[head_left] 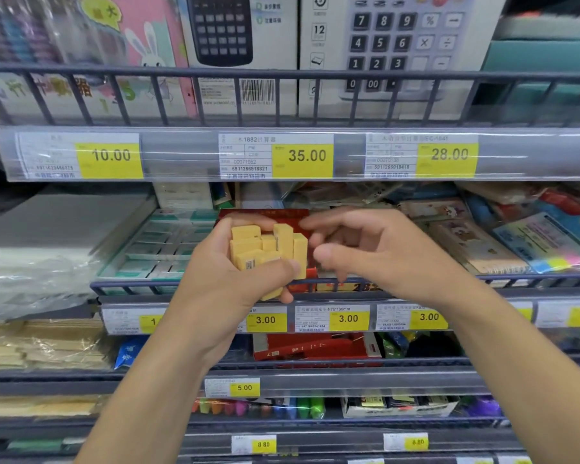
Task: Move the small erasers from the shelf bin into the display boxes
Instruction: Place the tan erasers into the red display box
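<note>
Center frame, my left hand (245,262) is cupped tight around a clump of small yellow erasers (268,251) in front of the red display box (265,216), while my right hand (365,252) hovers beside them, fingers loosely curled, holding nothing.

a tiered store shelf (315,155) with dark wire rails and yellow price tags (302,160) along each edge. on the top tier stand calculator boxes (395,45) and a pink rabbit box (128,45). the middle tier holds a red display box (265,214), teal-and-white packs (161,242), notebooks (476,242) and sticky flags (556,262). lower tiers carry red boxes (315,349) and coloured markers (265,406).
</note>
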`<state>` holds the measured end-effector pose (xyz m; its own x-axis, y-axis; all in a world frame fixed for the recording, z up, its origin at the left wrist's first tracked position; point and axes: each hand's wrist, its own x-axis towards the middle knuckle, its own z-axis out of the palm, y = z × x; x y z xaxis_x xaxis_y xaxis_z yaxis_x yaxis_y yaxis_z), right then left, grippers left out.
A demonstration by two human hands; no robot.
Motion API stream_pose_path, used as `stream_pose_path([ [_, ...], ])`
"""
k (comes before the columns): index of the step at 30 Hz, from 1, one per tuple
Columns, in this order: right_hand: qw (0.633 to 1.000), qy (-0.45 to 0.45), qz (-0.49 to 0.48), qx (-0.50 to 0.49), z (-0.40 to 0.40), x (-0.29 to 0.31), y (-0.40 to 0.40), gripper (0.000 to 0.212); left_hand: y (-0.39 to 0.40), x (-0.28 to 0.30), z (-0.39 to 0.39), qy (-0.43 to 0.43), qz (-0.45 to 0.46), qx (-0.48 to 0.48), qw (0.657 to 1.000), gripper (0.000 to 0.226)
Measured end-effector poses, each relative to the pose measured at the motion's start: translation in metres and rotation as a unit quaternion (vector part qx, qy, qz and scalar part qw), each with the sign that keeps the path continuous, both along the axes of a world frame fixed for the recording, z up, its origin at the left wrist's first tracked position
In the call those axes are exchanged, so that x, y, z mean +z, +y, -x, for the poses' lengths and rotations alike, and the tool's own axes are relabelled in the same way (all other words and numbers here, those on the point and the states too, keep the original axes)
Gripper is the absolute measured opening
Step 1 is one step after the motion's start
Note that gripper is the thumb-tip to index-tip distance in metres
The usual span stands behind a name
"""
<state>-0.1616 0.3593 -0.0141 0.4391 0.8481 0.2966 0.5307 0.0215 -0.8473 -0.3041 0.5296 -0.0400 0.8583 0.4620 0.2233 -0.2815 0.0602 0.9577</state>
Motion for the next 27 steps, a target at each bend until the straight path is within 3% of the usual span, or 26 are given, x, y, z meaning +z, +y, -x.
stream_pose_path([
  [6, 0.997, 0.044, -0.059, -0.007, 0.015, -0.007, 0.008, 0.032, -0.006, 0.002, 0.001, 0.014, 0.024, -0.007, 1.0, 0.056],
  [12, 0.982, 0.101, -0.157, 0.011, 0.017, -0.019, 0.005, 0.033, -0.004, 0.0, 0.002, 0.001, 0.059, 0.007, 0.998, 0.043],
  [14, 0.975, 0.11, -0.192, 0.013, 0.018, -0.02, 0.002, 0.033, 0.0, 0.0, 0.003, 0.004, 0.06, 0.023, 0.998, 0.054],
  [16, 0.98, 0.063, -0.188, -0.015, 0.017, -0.022, -0.003, 0.032, 0.002, 0.001, 0.003, 0.007, 0.06, 0.035, 0.998, 0.064],
  [20, 0.978, -0.126, -0.11, -0.122, 0.018, -0.026, -0.011, 0.036, 0.003, 0.003, 0.003, 0.003, 0.051, 0.034, 0.998, 0.067],
  [27, 0.957, -0.22, -0.089, -0.165, 0.014, -0.021, -0.019, 0.029, 0.001, 0.003, -0.001, 0.006, 0.041, 0.03, 0.999, 0.065],
])
